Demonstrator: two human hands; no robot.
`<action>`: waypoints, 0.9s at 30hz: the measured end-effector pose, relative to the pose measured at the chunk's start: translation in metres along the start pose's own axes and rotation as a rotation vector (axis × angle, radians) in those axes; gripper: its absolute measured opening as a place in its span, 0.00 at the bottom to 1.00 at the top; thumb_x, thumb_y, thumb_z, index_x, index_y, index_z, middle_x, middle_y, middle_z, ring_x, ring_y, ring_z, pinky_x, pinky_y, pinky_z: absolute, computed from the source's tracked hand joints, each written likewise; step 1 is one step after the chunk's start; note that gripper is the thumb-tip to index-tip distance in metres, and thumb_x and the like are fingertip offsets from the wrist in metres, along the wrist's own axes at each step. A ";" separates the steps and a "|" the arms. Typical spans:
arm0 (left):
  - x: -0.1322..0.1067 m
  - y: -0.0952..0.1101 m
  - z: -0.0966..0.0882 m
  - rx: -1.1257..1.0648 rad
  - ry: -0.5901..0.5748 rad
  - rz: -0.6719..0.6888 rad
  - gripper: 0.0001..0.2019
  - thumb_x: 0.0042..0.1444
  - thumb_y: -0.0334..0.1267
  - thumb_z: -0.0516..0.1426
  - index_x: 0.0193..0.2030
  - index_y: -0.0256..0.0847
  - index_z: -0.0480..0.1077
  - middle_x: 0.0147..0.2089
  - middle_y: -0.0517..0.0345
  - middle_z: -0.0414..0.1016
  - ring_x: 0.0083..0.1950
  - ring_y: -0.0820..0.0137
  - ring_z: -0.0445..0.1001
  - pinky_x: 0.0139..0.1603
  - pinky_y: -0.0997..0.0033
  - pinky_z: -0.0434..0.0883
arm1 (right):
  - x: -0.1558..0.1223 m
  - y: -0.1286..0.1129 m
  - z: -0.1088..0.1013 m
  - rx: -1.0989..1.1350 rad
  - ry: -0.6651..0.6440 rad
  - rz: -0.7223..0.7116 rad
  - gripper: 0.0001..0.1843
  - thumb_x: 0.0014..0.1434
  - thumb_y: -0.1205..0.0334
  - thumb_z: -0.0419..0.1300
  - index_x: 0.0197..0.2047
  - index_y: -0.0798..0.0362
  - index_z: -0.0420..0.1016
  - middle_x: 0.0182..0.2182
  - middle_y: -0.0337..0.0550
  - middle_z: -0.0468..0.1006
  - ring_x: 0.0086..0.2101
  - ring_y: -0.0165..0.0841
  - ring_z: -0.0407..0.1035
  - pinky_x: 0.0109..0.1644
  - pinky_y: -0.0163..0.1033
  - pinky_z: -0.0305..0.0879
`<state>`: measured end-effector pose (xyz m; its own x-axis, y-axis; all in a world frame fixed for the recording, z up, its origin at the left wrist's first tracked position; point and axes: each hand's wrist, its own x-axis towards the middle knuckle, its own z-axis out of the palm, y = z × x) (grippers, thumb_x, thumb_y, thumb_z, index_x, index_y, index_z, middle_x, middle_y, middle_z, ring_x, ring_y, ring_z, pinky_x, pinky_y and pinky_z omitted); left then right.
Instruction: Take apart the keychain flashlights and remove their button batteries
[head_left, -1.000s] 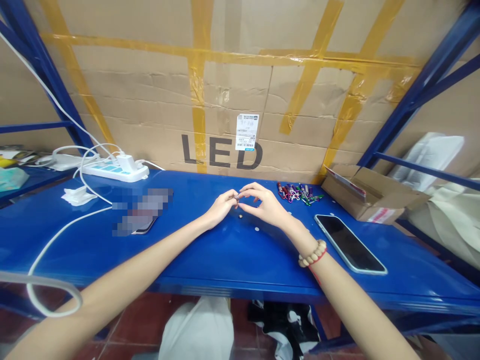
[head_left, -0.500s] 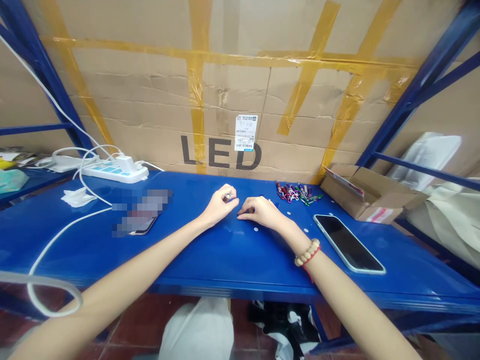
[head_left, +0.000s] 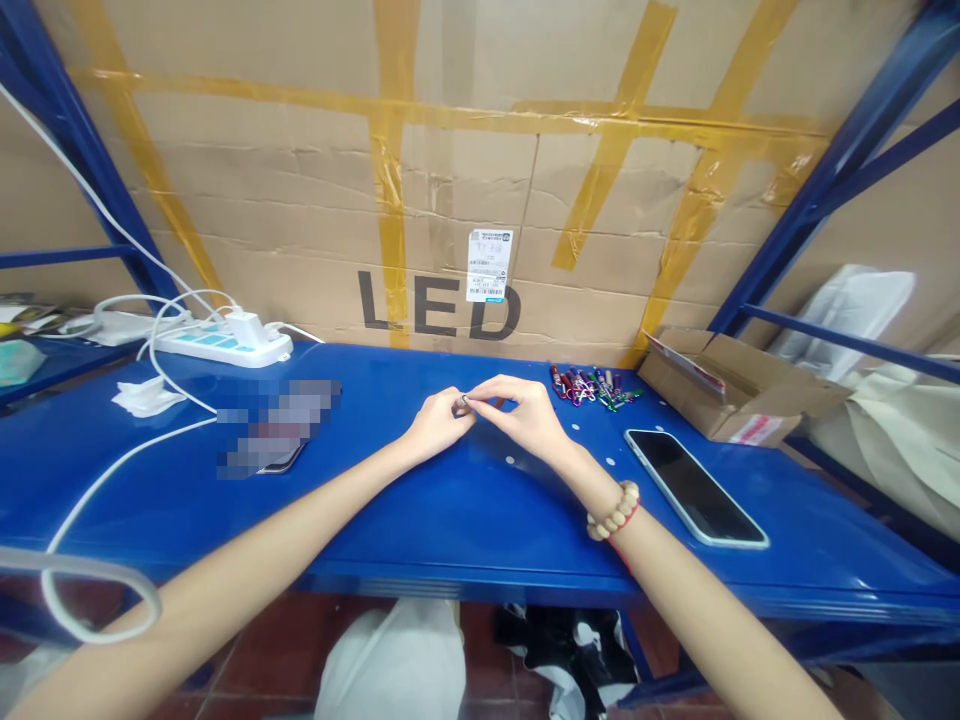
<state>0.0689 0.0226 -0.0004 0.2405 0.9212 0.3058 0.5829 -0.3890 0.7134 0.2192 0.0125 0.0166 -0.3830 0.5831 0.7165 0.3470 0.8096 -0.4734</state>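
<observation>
My left hand (head_left: 439,420) is closed around a small silver-ended tube (head_left: 461,403), just above the blue shelf top (head_left: 420,510). Most of the tube is hidden by the fingers. My right hand (head_left: 521,412) meets it, with thumb and fingertips pinched together at the tube's end. Whatever lies between those fingertips is too small to make out. Behind my right hand is a pile of small coloured metal tubes with carabiner clips (head_left: 596,388). Several pale round spots (head_left: 510,460) dot the surface near my right wrist.
To the right are a phone in a pale case (head_left: 697,490) and an open cardboard box (head_left: 739,385). At left sit a white power strip (head_left: 225,342) with cables, crumpled white tissue (head_left: 150,397) and a blurred-out phone-like object (head_left: 285,430). A large carton (head_left: 315,220) stands behind.
My right hand has lifted slightly and moved left, bringing its pinched fingertips to the tube's end in my left hand. The hands were apart before.
</observation>
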 end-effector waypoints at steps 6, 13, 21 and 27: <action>0.002 0.001 0.000 -0.029 -0.006 -0.077 0.09 0.44 0.30 0.52 0.19 0.40 0.54 0.22 0.64 0.60 0.27 0.74 0.60 0.29 0.73 0.54 | -0.001 0.002 -0.002 -0.022 -0.083 -0.019 0.07 0.54 0.62 0.59 0.33 0.52 0.78 0.37 0.44 0.78 0.36 0.30 0.71 0.31 0.32 0.66; 0.005 -0.002 -0.007 -0.239 0.097 -0.115 0.12 0.45 0.33 0.52 0.19 0.40 0.49 0.21 0.67 0.53 0.26 0.76 0.54 0.31 0.73 0.54 | 0.006 0.011 -0.038 -0.271 0.287 0.270 0.12 0.56 0.60 0.55 0.40 0.53 0.77 0.36 0.43 0.78 0.31 0.29 0.70 0.34 0.34 0.66; 0.002 0.001 -0.006 -0.479 0.043 -0.173 0.12 0.44 0.37 0.54 0.20 0.41 0.51 0.21 0.67 0.51 0.24 0.77 0.50 0.26 0.74 0.51 | -0.003 0.018 -0.052 -0.780 -0.294 0.739 0.07 0.49 0.61 0.63 0.33 0.45 0.80 0.33 0.36 0.81 0.37 0.35 0.73 0.37 0.35 0.65; 0.001 0.005 -0.007 -0.482 0.044 -0.170 0.12 0.43 0.38 0.54 0.20 0.40 0.52 0.20 0.67 0.52 0.24 0.78 0.50 0.26 0.75 0.50 | -0.002 0.019 -0.054 -0.902 -0.371 0.799 0.10 0.52 0.56 0.61 0.39 0.43 0.79 0.38 0.39 0.80 0.41 0.36 0.73 0.39 0.35 0.65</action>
<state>0.0666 0.0211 0.0082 0.1351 0.9745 0.1793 0.1845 -0.2025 0.9617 0.2730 0.0228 0.0339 0.0369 0.9899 0.1367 0.9961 -0.0254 -0.0850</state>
